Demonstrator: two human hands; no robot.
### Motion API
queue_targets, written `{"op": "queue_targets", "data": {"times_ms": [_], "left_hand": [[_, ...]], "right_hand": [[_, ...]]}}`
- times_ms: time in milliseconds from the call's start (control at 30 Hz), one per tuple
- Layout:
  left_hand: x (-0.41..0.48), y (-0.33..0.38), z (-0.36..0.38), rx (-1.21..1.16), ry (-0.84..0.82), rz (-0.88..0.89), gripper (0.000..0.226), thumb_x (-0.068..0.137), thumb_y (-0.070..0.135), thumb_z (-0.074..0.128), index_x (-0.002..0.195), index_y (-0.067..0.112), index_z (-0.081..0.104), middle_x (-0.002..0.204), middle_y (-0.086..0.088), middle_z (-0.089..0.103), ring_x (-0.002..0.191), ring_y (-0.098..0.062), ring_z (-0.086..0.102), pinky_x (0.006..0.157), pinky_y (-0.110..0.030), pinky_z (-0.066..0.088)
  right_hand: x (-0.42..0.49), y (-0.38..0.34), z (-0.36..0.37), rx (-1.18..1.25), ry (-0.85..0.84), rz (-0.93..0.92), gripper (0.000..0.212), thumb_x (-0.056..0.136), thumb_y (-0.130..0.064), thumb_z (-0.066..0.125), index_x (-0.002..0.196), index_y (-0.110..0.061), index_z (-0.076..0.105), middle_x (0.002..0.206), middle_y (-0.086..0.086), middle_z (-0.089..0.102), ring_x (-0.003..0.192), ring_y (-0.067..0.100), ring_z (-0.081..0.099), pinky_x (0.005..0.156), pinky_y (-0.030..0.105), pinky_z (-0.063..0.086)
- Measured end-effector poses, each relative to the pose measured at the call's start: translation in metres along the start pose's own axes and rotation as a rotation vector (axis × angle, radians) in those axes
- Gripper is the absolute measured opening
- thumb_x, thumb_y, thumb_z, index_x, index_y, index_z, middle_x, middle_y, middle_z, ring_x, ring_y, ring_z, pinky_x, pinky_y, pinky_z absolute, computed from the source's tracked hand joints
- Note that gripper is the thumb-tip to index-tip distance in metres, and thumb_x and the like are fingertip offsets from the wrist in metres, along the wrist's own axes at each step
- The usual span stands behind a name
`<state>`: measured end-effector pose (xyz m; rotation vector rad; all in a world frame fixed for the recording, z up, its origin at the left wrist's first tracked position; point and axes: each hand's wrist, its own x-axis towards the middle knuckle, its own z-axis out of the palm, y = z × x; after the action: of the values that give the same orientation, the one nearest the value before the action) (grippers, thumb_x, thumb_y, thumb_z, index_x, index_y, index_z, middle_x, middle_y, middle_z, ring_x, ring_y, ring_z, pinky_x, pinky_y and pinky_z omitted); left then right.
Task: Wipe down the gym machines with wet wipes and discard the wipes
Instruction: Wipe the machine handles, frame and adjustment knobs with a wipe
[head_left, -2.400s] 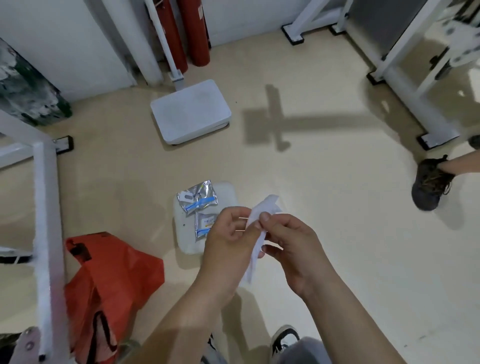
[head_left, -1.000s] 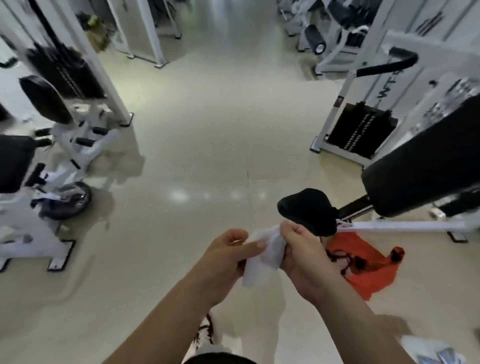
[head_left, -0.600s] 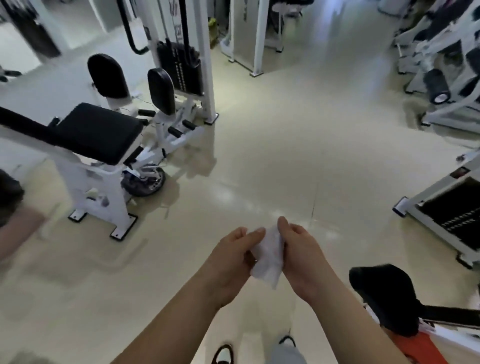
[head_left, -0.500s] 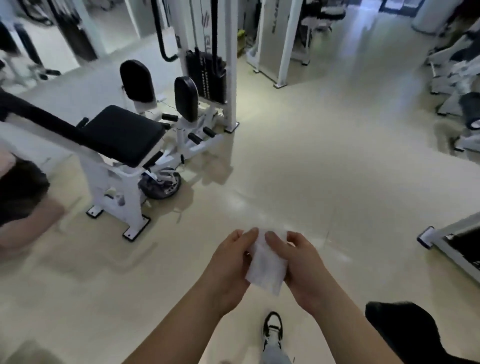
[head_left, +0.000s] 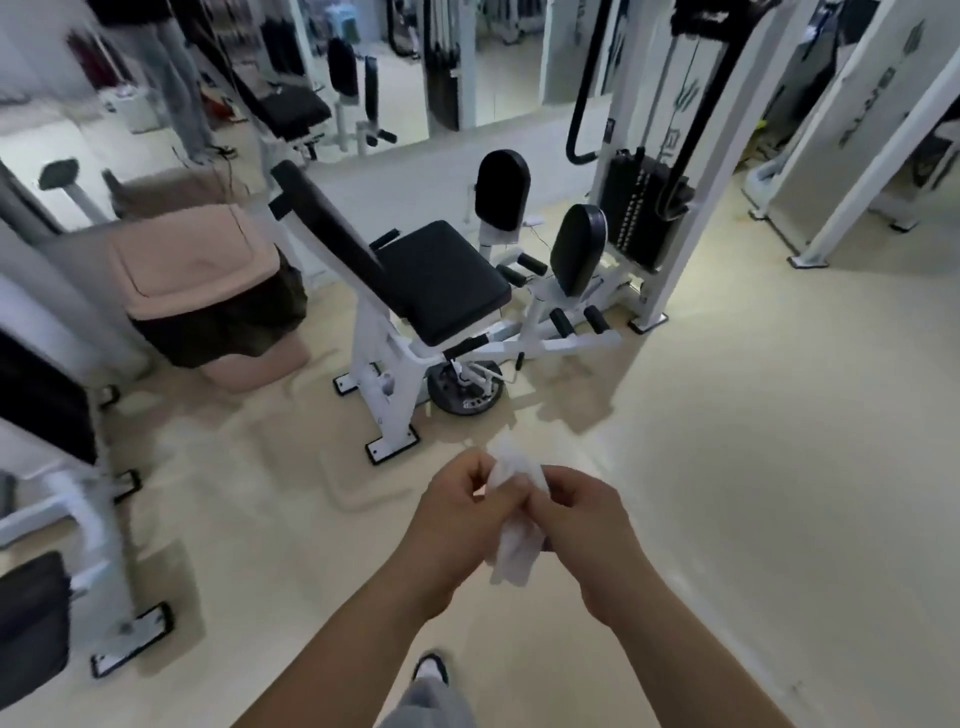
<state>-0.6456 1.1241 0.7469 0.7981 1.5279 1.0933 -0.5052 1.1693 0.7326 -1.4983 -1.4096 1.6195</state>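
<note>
**Both hands hold a white wipe in front of a seated gym machine**

The left hand (head_left: 457, 525) and the right hand (head_left: 587, 530) meet at the lower middle of the view, above the pale floor (head_left: 753, 441). Between them is a crumpled white wipe (head_left: 514, 551). The fingers of both hands are curled in and pinch it. The upper edge of the wipe sticks up above the knuckles and its lower end hangs below the hands. It is held in the air and touches no machine.

Beyond the hands stands a white-framed machine with a black seat (head_left: 441, 280) and a long black backrest (head_left: 327, 223) tilted away to the left. Two upright black pads (head_left: 576, 249) rise at its far end, and a dark round weight plate (head_left: 465, 392) lies at its base. Just behind it is a black weight stack (head_left: 639, 213) inside a white tower.

To the left of the machine is a bin with a pink lid (head_left: 197, 260) and a dark bag pulled over its rim. Part of another white machine (head_left: 78, 519) with black padding fills the left edge, blurred. At the far upper left are the legs of a person (head_left: 176, 88) in grey trousers, also blurred.

At the bottom edge, below the forearms, the toe of a shoe (head_left: 431, 670) and a grey trouser leg show.
</note>
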Motion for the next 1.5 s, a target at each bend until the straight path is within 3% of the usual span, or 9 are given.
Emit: {"op": "queue_targets", "data": {"times_ms": [167, 267, 467, 600, 767, 900, 1100, 1300, 1500], "left_hand": [[0.069, 0.029, -0.022, 0.112, 0.065, 0.102, 0.033, 0.095, 0.024, 0.070, 0.067, 0.033, 0.055, 0.064, 0.015, 0.064, 0.060, -0.002, 0.062, 0.053, -0.014, 0.044], [0.118, 0.049, -0.029, 0.105, 0.109, 0.123, 0.027, 0.095, 0.023, 0.069, 0.073, 0.017, 0.053, 0.063, 0.010, 0.059, 0.058, -0.003, 0.055, 0.052, -0.014, 0.042], [0.215, 0.085, -0.015, 0.014, 0.062, 0.071, 0.029, 0.098, 0.029, 0.064, 0.075, 0.015, 0.052, 0.065, 0.003, 0.053, 0.060, -0.012, 0.049, 0.059, -0.028, 0.043], [0.288, 0.112, 0.024, -0.091, -0.053, -0.018, 0.026, 0.098, 0.024, 0.064, 0.076, 0.017, 0.054, 0.074, -0.008, 0.058, 0.071, -0.022, 0.055, 0.069, -0.038, 0.047], [0.383, 0.150, 0.102, -0.200, -0.090, -0.117, 0.027, 0.098, 0.031, 0.065, 0.102, 0.005, 0.060, 0.097, -0.028, 0.067, 0.079, -0.031, 0.064, 0.072, -0.043, 0.054], [0.446, 0.188, 0.166, -0.318, -0.108, -0.235, 0.035, 0.091, 0.038, 0.071, 0.116, 0.014, 0.064, 0.108, -0.014, 0.076, 0.101, -0.033, 0.073, 0.093, -0.053, 0.057], [0.540, 0.242, 0.211, -0.214, 0.162, -0.169, 0.008, 0.096, 0.037, 0.068, 0.093, 0.029, 0.070, 0.095, -0.007, 0.076, 0.085, -0.027, 0.072, 0.069, -0.040, 0.062], [0.649, 0.291, 0.202, -0.173, 0.166, -0.113, 0.027, 0.088, 0.042, 0.076, 0.095, 0.016, 0.070, 0.099, -0.019, 0.074, 0.089, -0.035, 0.072, 0.080, -0.051, 0.061], [0.770, 0.332, 0.236, -0.679, -0.137, -0.351, 0.073, 0.078, 0.074, 0.069, 0.123, 0.017, 0.074, 0.133, -0.019, 0.064, 0.115, -0.036, 0.059, 0.104, -0.044, 0.040]], "right_hand": [[0.079, -0.030, 0.020, -0.085, -0.013, 0.001, 0.049, 0.075, -0.046, 0.055, 0.082, 0.001, 0.067, 0.087, 0.030, 0.066, 0.067, 0.024, 0.058, 0.067, 0.058, 0.056], [0.122, -0.056, 0.019, -0.009, 0.040, 0.027, 0.038, 0.082, -0.032, 0.054, 0.082, 0.004, 0.068, 0.089, 0.030, 0.069, 0.075, 0.045, 0.067, 0.068, 0.063, 0.060], [0.202, -0.078, -0.029, 0.288, 0.149, 0.165, 0.033, 0.099, -0.005, 0.041, 0.102, 0.006, 0.073, 0.097, 0.028, 0.075, 0.087, 0.044, 0.074, 0.072, 0.050, 0.064], [0.264, -0.085, -0.076, 0.526, 0.200, 0.229, 0.037, 0.099, -0.008, 0.042, 0.121, 0.000, 0.071, 0.111, 0.023, 0.075, 0.105, 0.041, 0.072, 0.092, 0.052, 0.060], [0.364, -0.128, -0.155, 0.491, 0.180, 0.272, 0.023, 0.104, -0.014, 0.055, 0.113, 0.004, 0.066, 0.108, 0.025, 0.072, 0.096, 0.036, 0.070, 0.083, 0.044, 0.059], [0.430, -0.159, -0.220, 0.434, 0.101, 0.155, 0.030, 0.102, -0.032, 0.063, 0.119, -0.009, 0.071, 0.111, 0.013, 0.077, 0.103, 0.032, 0.075, 0.088, 0.050, 0.062], [0.543, -0.205, -0.285, 0.291, 0.105, 0.115, 0.030, 0.108, -0.029, 0.051, 0.105, -0.012, 0.076, 0.102, 0.010, 0.079, 0.095, 0.028, 0.073, 0.070, 0.038, 0.060], [0.648, -0.246, -0.314, 0.171, 0.053, 0.059, 0.032, 0.110, -0.031, 0.048, 0.112, -0.008, 0.071, 0.114, 0.025, 0.071, 0.095, 0.031, 0.071, 0.071, 0.042, 0.063], [0.754, -0.327, -0.331, 0.168, 0.102, -0.075, 0.031, 0.105, -0.046, 0.050, 0.099, -0.026, 0.074, 0.102, 0.015, 0.070, 0.099, 0.027, 0.069, 0.092, 0.045, 0.059]]}}
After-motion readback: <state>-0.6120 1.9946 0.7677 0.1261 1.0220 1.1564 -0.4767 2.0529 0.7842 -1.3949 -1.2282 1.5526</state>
